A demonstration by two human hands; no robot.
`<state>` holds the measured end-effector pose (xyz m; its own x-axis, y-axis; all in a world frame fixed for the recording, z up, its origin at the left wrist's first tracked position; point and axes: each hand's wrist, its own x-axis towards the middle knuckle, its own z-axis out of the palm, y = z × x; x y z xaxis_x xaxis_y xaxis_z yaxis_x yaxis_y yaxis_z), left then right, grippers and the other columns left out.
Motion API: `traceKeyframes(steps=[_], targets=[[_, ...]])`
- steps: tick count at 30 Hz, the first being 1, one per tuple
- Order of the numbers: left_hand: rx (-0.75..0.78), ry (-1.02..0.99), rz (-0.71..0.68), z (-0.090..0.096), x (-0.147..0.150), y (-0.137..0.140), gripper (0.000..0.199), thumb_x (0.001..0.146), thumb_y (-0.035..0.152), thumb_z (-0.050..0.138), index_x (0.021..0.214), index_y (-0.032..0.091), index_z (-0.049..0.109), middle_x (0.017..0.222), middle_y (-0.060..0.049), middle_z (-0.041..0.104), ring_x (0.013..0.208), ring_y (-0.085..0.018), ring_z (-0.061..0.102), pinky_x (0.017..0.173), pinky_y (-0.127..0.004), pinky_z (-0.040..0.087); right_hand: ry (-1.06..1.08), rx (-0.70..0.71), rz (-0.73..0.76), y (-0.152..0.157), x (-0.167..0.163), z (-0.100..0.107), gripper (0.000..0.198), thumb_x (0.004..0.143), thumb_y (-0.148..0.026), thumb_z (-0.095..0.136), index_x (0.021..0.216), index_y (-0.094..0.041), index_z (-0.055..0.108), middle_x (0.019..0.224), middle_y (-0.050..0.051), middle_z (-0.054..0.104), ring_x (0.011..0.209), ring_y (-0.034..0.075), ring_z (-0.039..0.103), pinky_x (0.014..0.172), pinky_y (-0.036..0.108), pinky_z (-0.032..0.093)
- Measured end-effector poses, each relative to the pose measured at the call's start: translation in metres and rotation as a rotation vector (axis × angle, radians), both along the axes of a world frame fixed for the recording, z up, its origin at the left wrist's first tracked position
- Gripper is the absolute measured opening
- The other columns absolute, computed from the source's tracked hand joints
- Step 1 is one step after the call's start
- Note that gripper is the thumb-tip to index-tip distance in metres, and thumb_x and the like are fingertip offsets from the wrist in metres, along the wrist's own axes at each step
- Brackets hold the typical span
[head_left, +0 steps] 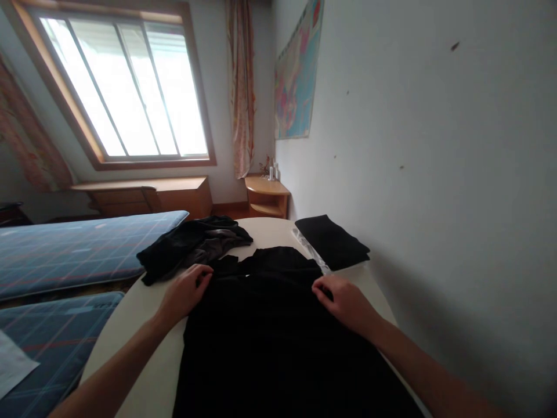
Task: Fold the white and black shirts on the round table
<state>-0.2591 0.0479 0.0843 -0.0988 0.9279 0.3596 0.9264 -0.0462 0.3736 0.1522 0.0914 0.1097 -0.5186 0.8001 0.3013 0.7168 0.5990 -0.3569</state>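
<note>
A black garment (278,342) lies spread over the pale round table (143,360), running toward me past the lower edge of the view. My left hand (188,290) pinches its left edge near the far end, fingers curled closed. At the opposite edge, my right hand (342,297) has thumb and fingers closed on the cloth. Beyond the hands, the garment's far part (281,259) lies in uneven folds. Its exact kind is hard to make out in the dark cloth.
Crumpled dark clothes (195,241) lie at the table's far left. A folded black cloth (333,241) rests on clear plastic (311,249) at the far right, near the white wall (435,220). Blue plaid mattresses (87,247) stand left; a wooden corner shelf (267,186) stands behind.
</note>
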Motion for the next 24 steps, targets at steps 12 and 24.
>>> traceKeyframes(steps=[12,24], targets=[[-0.318,0.206,0.216,-0.023,-0.021,0.072,0.033,0.092,0.038,0.053,0.121,0.023,0.059,0.123,-0.008,0.066,0.098,-0.028,0.069,0.075,-0.033,0.050,-0.294,-0.087,-0.315,0.134,-0.069,-0.012,0.033,0.092,-0.042,0.058,0.114,-0.020,0.068,0.111,0.012,0.072,0.101,0.027,0.068,0.081,0.033,0.049],[-0.213,0.169,0.208,0.010,-0.028,0.078,0.031,0.097,0.035,0.038,0.116,0.020,0.057,0.100,-0.011,0.071,0.095,-0.028,0.069,0.083,-0.036,0.049,-0.232,-0.121,-0.425,0.154,-0.079,0.001,0.034,0.101,-0.033,0.038,0.128,-0.017,0.052,0.107,0.017,0.071,0.095,0.029,0.070,0.078,0.037,0.048]])
